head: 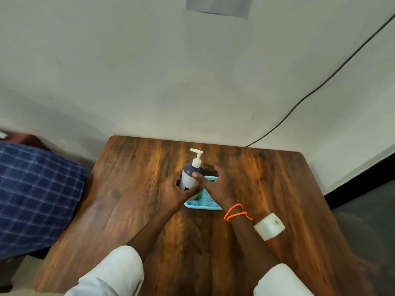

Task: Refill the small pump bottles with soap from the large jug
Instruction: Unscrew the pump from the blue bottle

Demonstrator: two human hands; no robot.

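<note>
A small pump bottle [189, 176] with a dark blue shoulder, pale body and white pump head stands upright at the left end of a light blue tray [210, 205] on the wooden table [128, 199]. My left hand [174, 192] grips the bottle's body from the left. My right hand [213, 184] is on its right side above the tray, thumb touching the bottle's shoulder, fingers spread and curved. No large jug is in view.
A white wall rises right behind the table, with a black cable [320, 82] running down it to the table's back edge. A blue checked cloth [36, 193] lies off the table's left side. Dark floor shows at the right.
</note>
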